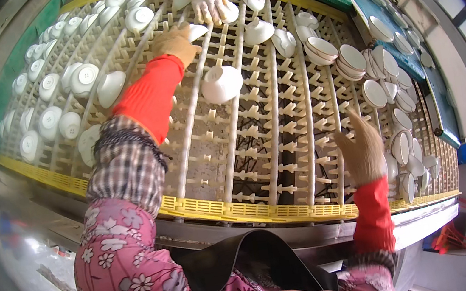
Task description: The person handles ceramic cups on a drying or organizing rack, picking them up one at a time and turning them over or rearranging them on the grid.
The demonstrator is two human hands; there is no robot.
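Note:
My left hand, in a tan glove with a red cuff, reaches far over the pegged conveyor rack. Its fingers and thumb close on the edge of a small white bowl. An upside-down white bowl rests on the pegs closer to me. My right hand, gloved the same way, hovers over the pegs at the right with fingers apart and nothing in it. Beside it lies a jumble of white bowls, several showing brown rims.
Opposite me, another person's white-gloved hand touches a bowl near my left hand. Rows of overturned bowls cover the left side. Yellow edging borders the rack. A blue-green belt carries more bowls at the right.

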